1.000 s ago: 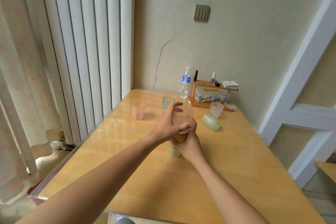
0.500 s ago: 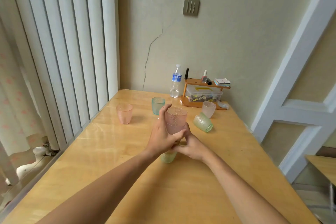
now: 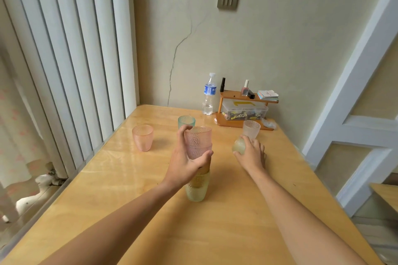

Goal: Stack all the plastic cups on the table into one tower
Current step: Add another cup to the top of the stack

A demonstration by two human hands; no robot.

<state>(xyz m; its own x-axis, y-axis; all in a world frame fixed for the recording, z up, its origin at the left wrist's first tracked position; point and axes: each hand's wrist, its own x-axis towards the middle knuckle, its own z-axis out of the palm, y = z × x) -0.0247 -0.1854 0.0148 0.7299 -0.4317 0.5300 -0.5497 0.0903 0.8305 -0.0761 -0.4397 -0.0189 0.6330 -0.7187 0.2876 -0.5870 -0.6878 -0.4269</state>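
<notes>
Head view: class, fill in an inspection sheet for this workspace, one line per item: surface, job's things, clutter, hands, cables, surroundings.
Surface: wooden table, glossy.
Job's things: tower of nested cups, pink one on top; pink cup, teal cup and clear cup upright, apart; green cup on its side.
Clutter: water bottle, small shelf with a box and bottles, at the far edge.
Hands: left hand curled around the tower's top, fingers spread; right hand on the green cup.
Cables: nothing seen.
Surroundings: cracked wall, radiator, curtain.
</notes>
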